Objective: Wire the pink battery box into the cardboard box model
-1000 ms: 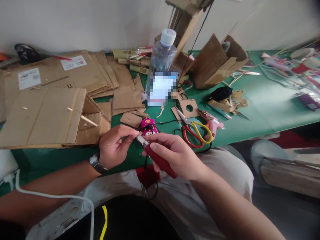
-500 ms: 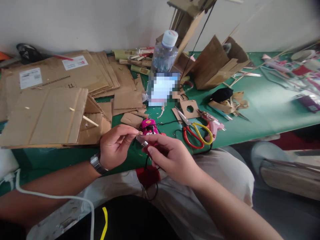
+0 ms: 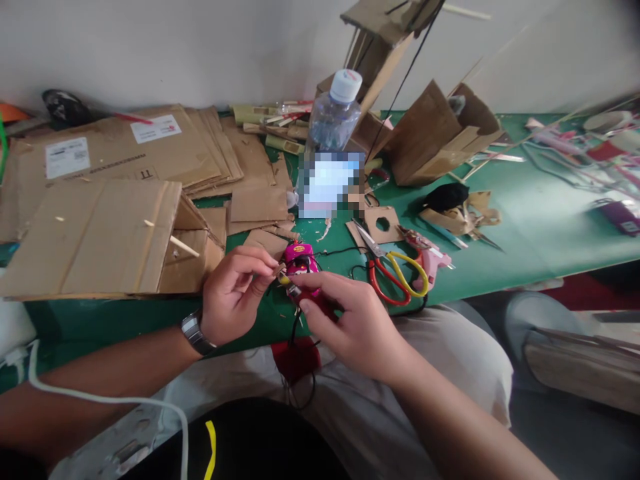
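My left hand (image 3: pixel 235 293) is closed, pinching a small brown piece (image 3: pixel 279 269) between thumb and fingertips. My right hand (image 3: pixel 350 317) is wrapped round a red lighter (image 3: pixel 320 303) with a metal top, pointed toward that piece. A small yellow patch, which looks like a flame, shows between the lighter's top and the piece. Just behind my fingertips lies a bright pink device (image 3: pixel 299 252) with a dark cable, partly hidden by my hands. Red-and-yellow-handled scissors (image 3: pixel 390 267) lie to the right of my right hand.
A cardboard structure (image 3: pixel 95 233) with a stick through it stands at left, before stacked cardboard (image 3: pixel 135 157). A plastic bottle (image 3: pixel 333 120) stands behind a blurred screen (image 3: pixel 327 187). A pink glue gun (image 3: pixel 430 260) and an open cardboard box (image 3: pixel 435 140) are at right. A white cable (image 3: pixel 110 398) crosses my left forearm.
A yellow patch has appeared at the lighter's top, beside the small brown piece. Both hands have stayed close together, and the view has shifted slightly.
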{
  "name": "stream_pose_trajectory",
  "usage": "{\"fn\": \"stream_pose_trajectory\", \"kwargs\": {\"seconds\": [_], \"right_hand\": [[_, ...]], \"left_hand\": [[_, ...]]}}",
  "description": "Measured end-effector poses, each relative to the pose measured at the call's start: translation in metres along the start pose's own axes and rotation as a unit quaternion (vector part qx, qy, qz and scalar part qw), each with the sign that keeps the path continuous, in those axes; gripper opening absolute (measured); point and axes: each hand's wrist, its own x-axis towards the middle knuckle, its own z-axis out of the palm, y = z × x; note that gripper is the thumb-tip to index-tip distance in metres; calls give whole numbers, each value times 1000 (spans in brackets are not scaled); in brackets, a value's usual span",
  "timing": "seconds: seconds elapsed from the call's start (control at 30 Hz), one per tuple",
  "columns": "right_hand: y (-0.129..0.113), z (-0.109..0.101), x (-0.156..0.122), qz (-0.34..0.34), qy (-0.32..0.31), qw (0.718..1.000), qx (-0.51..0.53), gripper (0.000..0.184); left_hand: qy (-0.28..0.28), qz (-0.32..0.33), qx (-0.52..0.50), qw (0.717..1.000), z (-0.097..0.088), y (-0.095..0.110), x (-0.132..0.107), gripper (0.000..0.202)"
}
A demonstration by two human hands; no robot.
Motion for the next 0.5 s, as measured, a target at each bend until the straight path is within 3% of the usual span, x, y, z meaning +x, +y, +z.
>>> {"fn": "stream_pose_trajectory", "kwargs": {"seconds": [0.2, 0.5], "right_hand": [[-1, -1, -1, 117, -75, 977, 161, 30], [0, -1, 1, 130, -98, 966, 201, 25]], "left_hand": [[7, -26, -4, 1000, 0, 3, -2, 12], [40, -169, -67, 982, -2, -6, -7, 12]]}}
